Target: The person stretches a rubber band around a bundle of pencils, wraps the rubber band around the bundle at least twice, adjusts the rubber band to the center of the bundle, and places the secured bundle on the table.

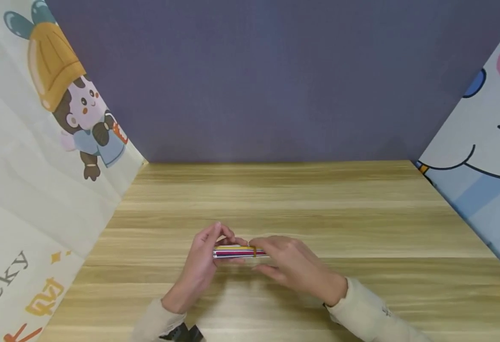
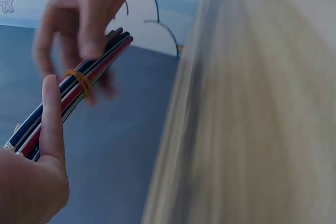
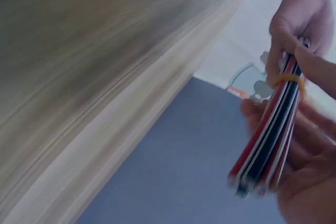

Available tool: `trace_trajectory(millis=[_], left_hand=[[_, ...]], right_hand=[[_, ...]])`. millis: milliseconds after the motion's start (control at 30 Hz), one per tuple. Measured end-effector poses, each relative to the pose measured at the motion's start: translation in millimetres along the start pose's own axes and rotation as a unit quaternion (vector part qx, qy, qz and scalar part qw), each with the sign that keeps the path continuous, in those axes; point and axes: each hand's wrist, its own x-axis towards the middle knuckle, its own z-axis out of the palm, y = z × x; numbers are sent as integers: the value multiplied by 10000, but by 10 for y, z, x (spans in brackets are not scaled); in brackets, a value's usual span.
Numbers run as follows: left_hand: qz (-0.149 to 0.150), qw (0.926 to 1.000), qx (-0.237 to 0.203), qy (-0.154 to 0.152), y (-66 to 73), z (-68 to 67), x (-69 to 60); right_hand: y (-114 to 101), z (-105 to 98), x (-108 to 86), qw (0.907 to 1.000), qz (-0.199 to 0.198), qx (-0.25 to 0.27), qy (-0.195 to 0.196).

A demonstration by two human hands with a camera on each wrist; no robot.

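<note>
A bundle of slim, striped pencils lies crosswise between my hands, just above the table. An orange rubber band circles it. My left hand grips the bundle's left end, its thumb lying along the pencils in the left wrist view. From the other side my right hand holds the bundle close to the band, thumb on one side and curled fingers on the other. The pencils' ends spread slightly in the right wrist view. Blur hides the exact fingertip contact on the band.
Both hands work over the near middle of a wood-grain table. A dark blue-grey panel rises at its back edge. Printed cartoon sheets stand at the left and right sides.
</note>
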Motion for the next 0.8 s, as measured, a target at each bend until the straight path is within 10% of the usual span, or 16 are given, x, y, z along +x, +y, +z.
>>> trace_trajectory(millis=[200,467,800], left_hand=[[-328,9828,1788,-326,110,-93,7],[69,8614,4811,-1627,118,-188,-15],[746,7579,6270,-1637,20,-121,115]], right_hand=[[153,-96,-207,9957,850,30,-363],[333,-89,-465,9969,768,-33,-192],[552,-175,-536,9538,2056,1719,-1358]])
